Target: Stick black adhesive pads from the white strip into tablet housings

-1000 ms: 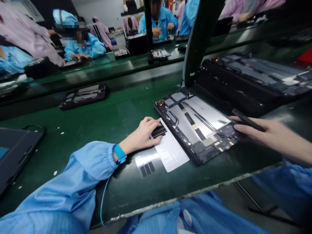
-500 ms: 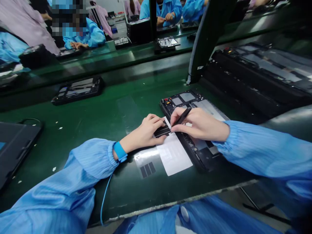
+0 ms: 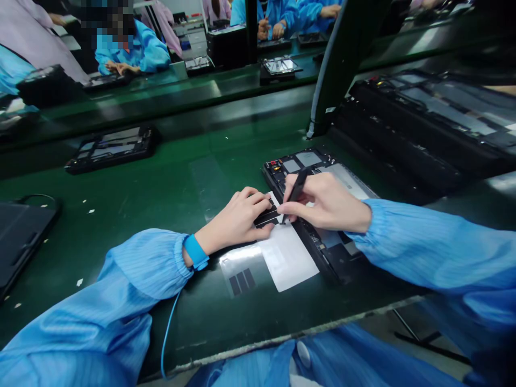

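Left hand point(image 3: 242, 217) lies palm down, fingers spread over the strips point(image 3: 267, 216) and sheet point(image 3: 288, 260), probably to steady them. Right hand point(image 3: 332, 204) pinches the tool point(image 3: 298, 187), tip down beside the strips; contact cannot be confirmed. The device point(image 3: 350, 185) lies just right of the sheet, partly behind the right hand, likely for short reach. Bench point(image 3: 133, 199) front edge runs near; the stack point(image 3: 415, 145) limits rightward room; leftward appears wider.

Single head-worn view: looked forward and down across the green table point(image 3: 173, 199), near to the left hand point(image 3: 237, 217) and right hand point(image 3: 334, 201), co-workers point(image 3: 151, 49) farther off along the top.
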`<state>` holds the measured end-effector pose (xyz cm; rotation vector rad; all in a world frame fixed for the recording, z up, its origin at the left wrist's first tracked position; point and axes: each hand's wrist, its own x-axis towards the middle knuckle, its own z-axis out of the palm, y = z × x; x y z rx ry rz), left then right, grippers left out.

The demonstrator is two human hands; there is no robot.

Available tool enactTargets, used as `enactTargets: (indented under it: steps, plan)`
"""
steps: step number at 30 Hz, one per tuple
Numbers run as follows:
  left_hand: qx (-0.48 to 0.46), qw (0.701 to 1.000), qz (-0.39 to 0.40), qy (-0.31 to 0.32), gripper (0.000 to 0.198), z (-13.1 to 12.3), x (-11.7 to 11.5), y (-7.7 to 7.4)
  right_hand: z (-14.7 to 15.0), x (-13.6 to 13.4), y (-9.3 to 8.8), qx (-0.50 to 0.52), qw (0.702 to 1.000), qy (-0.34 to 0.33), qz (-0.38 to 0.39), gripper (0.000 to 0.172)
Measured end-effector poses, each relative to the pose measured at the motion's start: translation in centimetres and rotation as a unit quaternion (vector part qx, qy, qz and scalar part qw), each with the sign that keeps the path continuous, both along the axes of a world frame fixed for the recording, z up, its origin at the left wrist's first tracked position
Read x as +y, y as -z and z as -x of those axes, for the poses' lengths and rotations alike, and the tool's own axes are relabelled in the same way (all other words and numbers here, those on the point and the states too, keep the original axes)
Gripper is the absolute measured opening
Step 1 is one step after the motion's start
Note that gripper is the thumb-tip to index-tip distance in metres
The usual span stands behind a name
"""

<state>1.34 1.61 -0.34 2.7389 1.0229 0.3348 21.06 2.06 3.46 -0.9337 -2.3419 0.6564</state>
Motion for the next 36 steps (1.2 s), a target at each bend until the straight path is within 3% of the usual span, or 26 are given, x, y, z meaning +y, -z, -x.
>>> enactTargets:
  steps: [4, 8, 13, 21, 27, 30, 36]
  plan:
    - [-0.023, 0.999, -0.025, 0.000, 0.024, -0.2, -0.2, 0.1, -1.2, -0.5, 0.0, 0.102, 0.986, 0.117, 0.053, 0.022]
    - [-0.173, 0.983, -0.051, -0.015, 0.012, -1.1, -0.7, 0.3, -1.6, -0.5, 1.6, 0.209, 0.958, 0.185, 0.072, 0.025]
    - [-0.239, 0.970, -0.024, 0.044, 0.018, -2.4, -1.3, 1.0, -1.3, -0.4, 2.7, 0.234, 0.956, 0.173, 0.034, 0.026]
    - [-0.239, 0.970, -0.002, 0.053, 0.019, -2.4, -1.1, 1.1, -1.5, -0.4, 2.9, 0.212, 0.964, 0.162, -0.005, 0.026]
    - [-0.239, 0.967, 0.010, 0.089, 0.018, -2.5, -1.2, 0.9, -1.5, -0.7, 3.2, 0.160, 0.972, 0.104, -0.137, 0.020]
    - [-0.237, 0.966, 0.023, 0.099, 0.018, -2.5, -1.2, 0.8, -1.6, -1.0, 3.4, 0.147, 0.978, 0.058, -0.139, 0.019]
    - [-0.226, 0.966, 0.060, 0.111, 0.019, -2.4, -1.0, 0.7, -1.7, -1.2, 3.4, 0.190, 0.968, 0.102, -0.130, 0.022]
